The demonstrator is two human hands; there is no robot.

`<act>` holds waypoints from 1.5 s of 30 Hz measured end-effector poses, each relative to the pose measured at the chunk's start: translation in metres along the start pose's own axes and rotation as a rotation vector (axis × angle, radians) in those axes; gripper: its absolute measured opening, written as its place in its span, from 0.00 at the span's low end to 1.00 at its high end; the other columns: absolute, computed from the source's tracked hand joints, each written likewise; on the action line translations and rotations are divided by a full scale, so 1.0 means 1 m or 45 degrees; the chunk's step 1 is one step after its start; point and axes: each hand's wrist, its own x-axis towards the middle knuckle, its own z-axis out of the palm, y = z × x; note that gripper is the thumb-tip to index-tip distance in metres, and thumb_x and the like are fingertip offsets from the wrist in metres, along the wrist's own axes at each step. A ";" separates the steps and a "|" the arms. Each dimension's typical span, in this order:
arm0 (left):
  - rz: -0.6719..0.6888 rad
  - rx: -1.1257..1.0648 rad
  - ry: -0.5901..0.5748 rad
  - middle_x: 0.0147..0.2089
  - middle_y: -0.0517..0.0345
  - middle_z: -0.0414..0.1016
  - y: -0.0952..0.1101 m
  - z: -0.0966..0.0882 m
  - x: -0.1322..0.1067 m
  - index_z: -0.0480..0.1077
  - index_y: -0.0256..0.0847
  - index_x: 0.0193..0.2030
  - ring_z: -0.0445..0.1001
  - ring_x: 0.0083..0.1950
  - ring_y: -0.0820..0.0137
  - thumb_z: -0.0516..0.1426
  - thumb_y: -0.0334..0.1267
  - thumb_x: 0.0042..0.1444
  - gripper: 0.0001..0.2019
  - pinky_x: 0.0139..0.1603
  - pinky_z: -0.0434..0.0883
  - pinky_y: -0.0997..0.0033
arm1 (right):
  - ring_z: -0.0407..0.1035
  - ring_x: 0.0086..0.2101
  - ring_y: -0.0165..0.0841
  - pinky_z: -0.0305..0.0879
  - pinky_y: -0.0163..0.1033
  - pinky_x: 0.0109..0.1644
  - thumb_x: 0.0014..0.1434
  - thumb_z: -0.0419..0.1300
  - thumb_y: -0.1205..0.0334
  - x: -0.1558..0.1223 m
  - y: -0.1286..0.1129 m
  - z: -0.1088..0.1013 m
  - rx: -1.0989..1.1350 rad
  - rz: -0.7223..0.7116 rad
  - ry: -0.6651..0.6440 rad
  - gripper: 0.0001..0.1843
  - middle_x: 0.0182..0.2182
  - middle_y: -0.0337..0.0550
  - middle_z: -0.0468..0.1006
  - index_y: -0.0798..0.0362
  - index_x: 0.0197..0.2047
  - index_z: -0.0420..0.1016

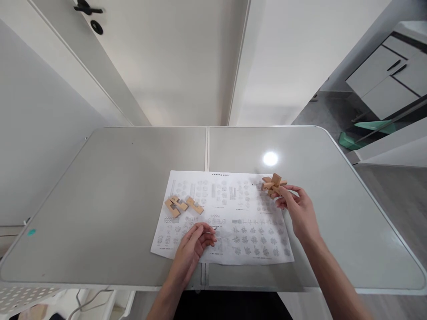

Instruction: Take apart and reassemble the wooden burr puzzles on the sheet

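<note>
My right hand (pixel 295 205) pinches an interlocking wooden burr puzzle (pixel 275 183) by its near side, at the right edge of a printed instruction sheet (pixel 220 257). Several notched bars cross one another in the puzzle. My left hand (pixel 196 242) is over the lower middle of the sheet, its fingers loosely curled and apart, with nothing visible in them. Beyond it, toward the left, loose notched wooden pieces lie on the paper: one piece (pixel 172 208), another piece (pixel 180 203) against it, and a third piece (pixel 195 206) a little to the right.
The sheet lies across the centre seam of a grey folding table (pixel 100 191) with a pale rim. A white door (pixel 180 53) stands behind the far edge. White cabinets (pixel 383 66) are at the far right. A shelf with cables (pixel 90 304) shows below the near left edge.
</note>
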 end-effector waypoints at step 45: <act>-0.017 0.051 -0.022 0.42 0.52 0.78 0.005 0.006 -0.001 0.77 0.38 0.40 0.76 0.40 0.66 0.66 0.50 0.63 0.15 0.45 0.72 0.67 | 0.67 0.26 0.37 0.62 0.40 0.29 0.67 0.62 0.36 -0.090 0.025 0.043 -0.223 -0.064 -0.411 0.21 0.26 0.39 0.74 0.45 0.38 0.70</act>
